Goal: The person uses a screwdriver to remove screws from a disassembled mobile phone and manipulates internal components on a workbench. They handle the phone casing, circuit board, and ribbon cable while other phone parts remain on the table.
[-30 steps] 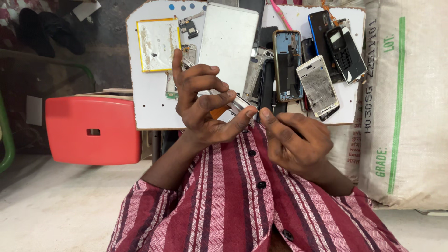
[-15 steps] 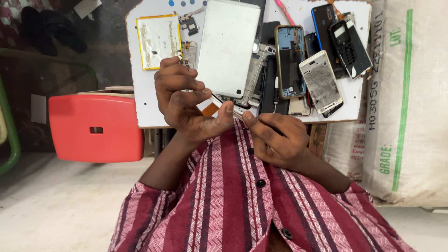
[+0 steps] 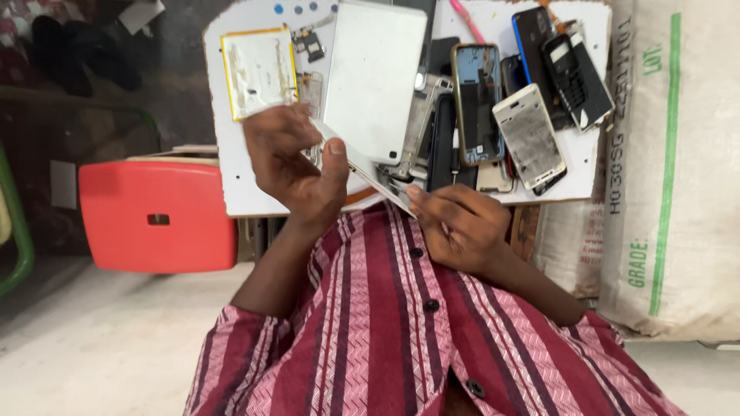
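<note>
Nearest the camera, a maroon-and-pink striped shirt (image 3: pixel 401 331) fills the lower view. Above it, the left hand (image 3: pixel 297 166) and right hand (image 3: pixel 455 223) share one thin silver phone panel (image 3: pixel 362 166), seen edge-on and tilted: the left grip closes on its upper end, thumb on top, while the right grip pinches its lower end. Beyond lies a white bench (image 3: pixel 231 177) carrying a large silver back cover (image 3: pixel 374 77), a yellow-edged battery (image 3: pixel 258 73), and several stripped phones (image 3: pixel 528 135). A red stool (image 3: pixel 154 216) stands left; a woven sack (image 3: pixel 678 169) right.
</note>
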